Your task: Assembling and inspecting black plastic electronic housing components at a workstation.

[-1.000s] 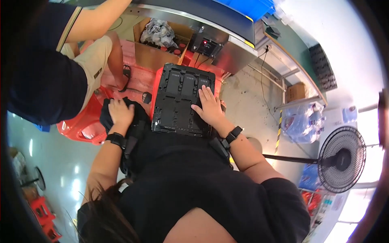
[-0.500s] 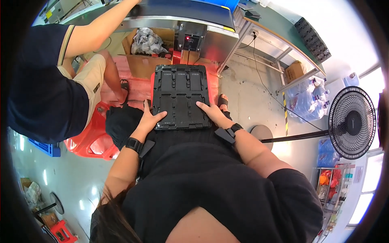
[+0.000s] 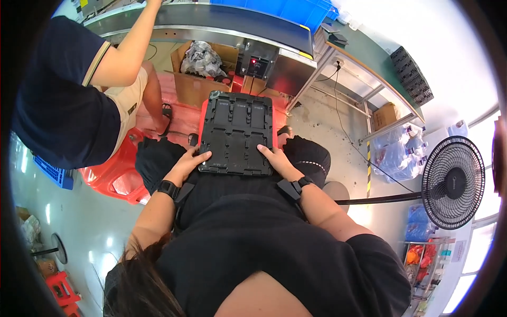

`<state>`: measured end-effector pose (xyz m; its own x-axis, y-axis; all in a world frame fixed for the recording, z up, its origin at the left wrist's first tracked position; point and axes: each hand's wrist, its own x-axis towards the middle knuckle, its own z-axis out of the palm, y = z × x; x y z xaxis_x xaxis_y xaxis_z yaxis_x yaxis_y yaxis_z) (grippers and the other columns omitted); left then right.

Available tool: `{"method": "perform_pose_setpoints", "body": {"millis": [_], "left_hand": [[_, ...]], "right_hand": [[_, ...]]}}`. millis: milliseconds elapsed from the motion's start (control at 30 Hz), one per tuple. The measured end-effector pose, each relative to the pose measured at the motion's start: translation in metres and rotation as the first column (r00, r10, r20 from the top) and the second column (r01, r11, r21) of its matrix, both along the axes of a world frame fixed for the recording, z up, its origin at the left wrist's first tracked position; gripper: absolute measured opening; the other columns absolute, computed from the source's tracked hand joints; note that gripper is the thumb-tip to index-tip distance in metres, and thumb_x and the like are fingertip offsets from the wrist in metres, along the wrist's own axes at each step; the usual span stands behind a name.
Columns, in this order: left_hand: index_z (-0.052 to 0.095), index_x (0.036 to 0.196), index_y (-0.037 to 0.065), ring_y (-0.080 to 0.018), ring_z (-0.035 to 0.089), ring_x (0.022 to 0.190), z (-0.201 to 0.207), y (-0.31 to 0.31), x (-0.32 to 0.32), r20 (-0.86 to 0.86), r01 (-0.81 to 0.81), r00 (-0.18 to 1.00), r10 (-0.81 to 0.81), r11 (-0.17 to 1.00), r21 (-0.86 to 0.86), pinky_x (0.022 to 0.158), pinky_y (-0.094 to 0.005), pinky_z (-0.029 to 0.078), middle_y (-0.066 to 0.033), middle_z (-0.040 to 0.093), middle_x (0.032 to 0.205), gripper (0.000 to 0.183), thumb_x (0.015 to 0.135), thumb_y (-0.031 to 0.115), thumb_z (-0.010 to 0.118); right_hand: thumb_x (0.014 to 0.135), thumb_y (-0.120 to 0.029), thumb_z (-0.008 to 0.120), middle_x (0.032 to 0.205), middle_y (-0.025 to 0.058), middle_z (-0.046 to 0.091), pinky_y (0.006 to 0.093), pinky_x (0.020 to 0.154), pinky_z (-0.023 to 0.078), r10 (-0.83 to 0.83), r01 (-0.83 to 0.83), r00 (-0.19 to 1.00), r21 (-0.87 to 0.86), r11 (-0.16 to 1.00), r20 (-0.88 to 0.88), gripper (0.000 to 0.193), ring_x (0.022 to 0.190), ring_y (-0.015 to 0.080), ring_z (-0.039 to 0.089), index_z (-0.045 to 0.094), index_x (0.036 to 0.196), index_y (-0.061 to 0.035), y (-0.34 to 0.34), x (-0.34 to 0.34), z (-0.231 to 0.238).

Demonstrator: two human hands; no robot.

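Observation:
A black moulded plastic tray (image 3: 240, 138) with rectangular pockets lies across my lap, over something red that shows along its sides. My left hand (image 3: 189, 161) grips its near left edge, the thumb on top and the fingers hidden past the rim. At the near right edge, my right hand (image 3: 277, 159) holds the tray the same way, thumb on the upper face. The tray's pockets look bare. A dark band sits on each of my wrists.
Ahead runs a conveyor (image 3: 232, 22) with a blue bin (image 3: 285, 11) behind it. Below it stands a cardboard box (image 3: 193, 90) of crumpled plastic. A co-worker (image 3: 68, 100) sits at left by a red stool (image 3: 117, 170). A black fan (image 3: 453, 182) and a green-topped table (image 3: 369, 55) stand at right.
My view has shifted slightly, so the conveyor and box appear lower. Both hands keep their hold on the tray. My right knee now shows out to the right.

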<state>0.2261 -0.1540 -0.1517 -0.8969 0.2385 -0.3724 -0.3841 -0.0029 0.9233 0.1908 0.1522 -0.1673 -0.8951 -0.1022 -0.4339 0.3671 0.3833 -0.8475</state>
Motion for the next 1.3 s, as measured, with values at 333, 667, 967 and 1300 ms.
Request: {"method": "perform_pose_setpoints", "body": {"millis": [333,667,967,1300], "left_hand": [[0.036,0.127,-0.007,-0.0188,0.047,0.111,0.004,0.005,-0.001,0.044,0.059,0.998,-0.051,0.976,-0.208,0.096,-0.0282,0.034,-0.0134,0.051,0.119,0.068,0.083,0.04,0.06],[0.042,0.122,-0.006,-0.0185,0.05,0.107,0.022,0.018,-0.039,0.233,0.165,0.963,-0.132,0.978,-0.128,0.095,-0.0287,0.035,-0.0105,0.053,0.117,0.069,0.079,0.042,0.065],[0.047,0.117,-0.002,-0.0199,0.053,0.101,0.0,0.013,-0.046,-0.175,0.117,0.969,-0.176,0.945,-0.305,0.089,-0.0329,0.041,-0.0119,0.057,0.108,0.043,0.085,0.025,0.057],[0.047,0.111,-0.009,-0.0372,0.054,0.102,-0.033,0.007,-0.043,-0.045,-0.011,0.999,-0.013,0.872,-0.489,0.088,-0.0378,0.041,-0.0273,0.056,0.106,0.076,0.071,0.054,0.064]], "right_hand": [[0.072,-0.053,0.063,0.11,0.0308,0.052,0.0363,0.087,0.043,-0.094,0.089,0.991,-0.058,0.994,-0.095,0.082,0.104,0.036,0.053,0.044,0.11,0.0177,-0.01,-0.006,-0.029],[0.073,-0.06,0.058,0.113,0.0319,0.046,0.0401,0.091,0.04,-0.108,0.13,0.981,0.139,0.982,-0.159,0.086,0.108,0.0396,0.048,0.04,0.116,0.0119,-0.005,-0.008,-0.01],[0.076,-0.057,0.056,0.116,0.0321,0.045,0.0396,0.092,0.039,-0.029,0.055,0.988,0.17,0.984,-0.153,0.082,0.108,0.0398,0.048,0.04,0.117,0.0127,-0.012,-0.002,-0.004],[0.075,-0.049,0.063,0.111,0.0267,0.049,0.0383,0.092,0.039,-0.057,0.061,0.986,0.019,0.998,-0.159,0.075,0.105,0.0364,0.05,0.042,0.117,0.0094,-0.006,-0.008,-0.012]]}}
